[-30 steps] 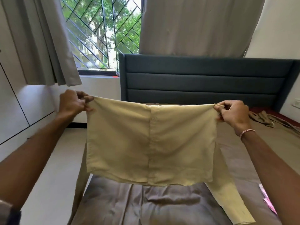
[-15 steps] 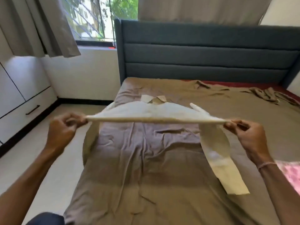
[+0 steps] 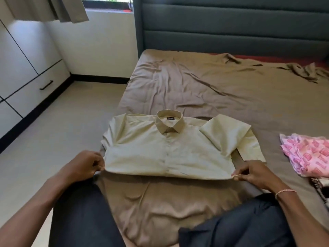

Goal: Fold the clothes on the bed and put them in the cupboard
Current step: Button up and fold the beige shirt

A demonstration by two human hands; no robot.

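Head | shirt [image 3: 160, 152] now flat on bed [image 3: 195, 82], not aloft | left grip [image 3: 85, 166], right grip [image 3: 252, 172] pinch hem

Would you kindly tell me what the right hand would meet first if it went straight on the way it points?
Probably the shirt itself: the right hand pinches its near right corner and points leftward across its front. How far above that front it would travel is unclear.
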